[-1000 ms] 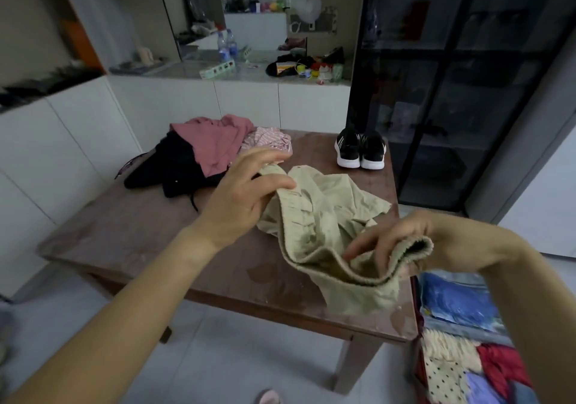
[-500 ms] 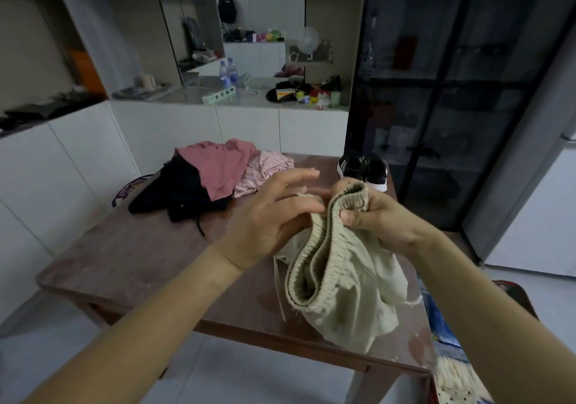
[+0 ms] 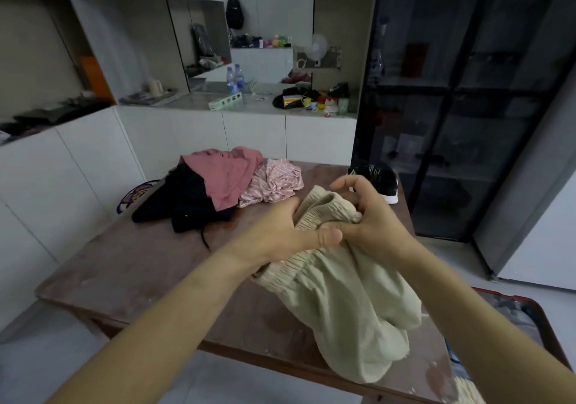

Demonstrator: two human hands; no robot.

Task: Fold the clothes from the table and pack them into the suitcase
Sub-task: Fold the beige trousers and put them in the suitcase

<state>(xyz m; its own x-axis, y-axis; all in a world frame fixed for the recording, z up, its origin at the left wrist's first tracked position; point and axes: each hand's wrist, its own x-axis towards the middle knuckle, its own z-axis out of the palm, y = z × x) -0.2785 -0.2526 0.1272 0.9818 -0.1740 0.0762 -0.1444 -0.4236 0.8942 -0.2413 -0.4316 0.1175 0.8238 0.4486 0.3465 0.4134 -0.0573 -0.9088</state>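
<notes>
Beige garment [image 3: 343, 304], gathered at its elastic waistband, hangs bunched from both hands above the near right part of the desk [image 3: 140, 266]. Its lower folds slump on the desk top and reach the front edge. The left hand [image 3: 280, 232] has its grip closed round the waistband, with the fingers buried in the cloth and the thumb laid across the top. The right hand [image 3: 374, 226] pinches the same band just beside it, thumbs touching and forefinger lifted free.

The step in hand looks like squaring up the waistband before folding. To do it well, I would run the hands apart along the band until it is taut and lift so the cloth below drops straight. Then I would lay it flat on the bare wood at the near side, apart from the pile of pink garment [image 3: 224, 176], striped garment [image 3: 274, 182] and black garment [image 3: 187, 207] at the far side.

Black shoes [image 3: 380, 179] stand at the far right corner. The suitcase [image 3: 514, 313] lies low at the right.
</notes>
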